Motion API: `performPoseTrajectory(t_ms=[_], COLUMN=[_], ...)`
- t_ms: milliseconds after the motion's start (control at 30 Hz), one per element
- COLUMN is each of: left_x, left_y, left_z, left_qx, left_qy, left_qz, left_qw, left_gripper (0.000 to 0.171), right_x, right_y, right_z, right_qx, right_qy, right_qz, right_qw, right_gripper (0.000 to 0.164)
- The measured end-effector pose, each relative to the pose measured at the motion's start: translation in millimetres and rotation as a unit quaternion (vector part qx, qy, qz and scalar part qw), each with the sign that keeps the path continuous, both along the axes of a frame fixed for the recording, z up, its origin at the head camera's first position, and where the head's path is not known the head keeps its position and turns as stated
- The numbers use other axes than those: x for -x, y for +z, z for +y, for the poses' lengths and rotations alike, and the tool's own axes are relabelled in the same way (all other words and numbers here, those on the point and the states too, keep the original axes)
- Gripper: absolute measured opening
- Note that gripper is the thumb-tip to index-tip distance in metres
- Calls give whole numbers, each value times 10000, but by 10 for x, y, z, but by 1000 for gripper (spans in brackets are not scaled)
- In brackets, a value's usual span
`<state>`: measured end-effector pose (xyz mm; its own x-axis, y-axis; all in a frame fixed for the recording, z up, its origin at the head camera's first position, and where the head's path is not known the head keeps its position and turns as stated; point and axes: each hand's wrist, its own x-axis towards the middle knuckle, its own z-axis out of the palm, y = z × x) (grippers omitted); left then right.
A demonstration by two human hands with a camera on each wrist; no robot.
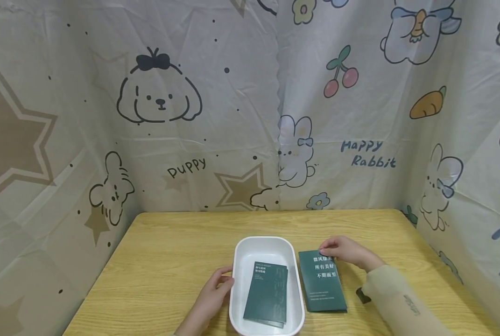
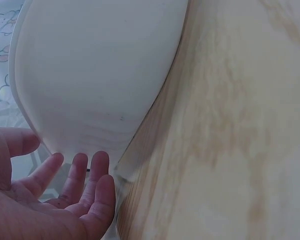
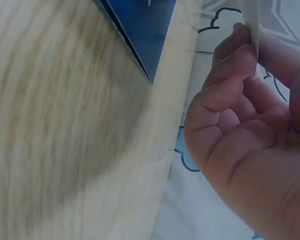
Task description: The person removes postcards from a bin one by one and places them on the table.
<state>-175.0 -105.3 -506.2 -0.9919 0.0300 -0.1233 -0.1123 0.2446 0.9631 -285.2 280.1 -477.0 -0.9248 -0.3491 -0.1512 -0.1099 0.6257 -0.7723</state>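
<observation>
A white tray [image 1: 238,261] stands at the front middle of the table, with a thin green booklet [image 1: 266,291] lying in it. My left hand [image 1: 216,289] touches the tray's left side; in the left wrist view its fingertips [image 2: 100,160] rest against the outer wall, thumb near the rim. Right of the tray is another green booklet [image 1: 326,289] with white lettering. My right hand [image 1: 346,249] pinches it at its top edge. The right wrist view shows a thin pale sheet [image 3: 251,25] edge-on between thumb and fingers, apart from a dark blue-green corner [image 3: 145,45].
The wooden table [image 1: 170,242] reaches back to a printed curtain [image 1: 233,140] that hangs behind it and along both sides. A small dark object [image 1: 363,295] lies by the right sleeve [image 1: 401,298].
</observation>
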Motion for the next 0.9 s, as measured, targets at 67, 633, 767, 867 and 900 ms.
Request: performPoseTrajectory(t_ms=[67, 633, 767, 867, 900], left_x=[-2, 2, -1, -2, -4], left_y=[0, 0, 1, 2, 3], left_z=[0, -6, -6, -7, -8], left_qx=[-53, -127, -86, -67, -68], left_qy=[-17, -1, 13, 4, -2], left_qz=[14, 81, 18, -10, -11], left_qw=[10000, 9999, 10000, 10000, 10000], left_gripper=[43, 42, 43, 43, 43], right_x=[6, -5, -24, -38, -42], right_y=[-10, -40, -68, -87, -92], right_z=[-15, -156, -174, -180, -181], right_qx=[-27, -651, -782, -851, -860], right_qy=[-49, -467, -487, -543, -547], right_qz=[6, 289, 302, 328, 347], right_qw=[10000, 9964, 9953, 9944, 9942], right_gripper=[29, 11, 9, 7, 7])
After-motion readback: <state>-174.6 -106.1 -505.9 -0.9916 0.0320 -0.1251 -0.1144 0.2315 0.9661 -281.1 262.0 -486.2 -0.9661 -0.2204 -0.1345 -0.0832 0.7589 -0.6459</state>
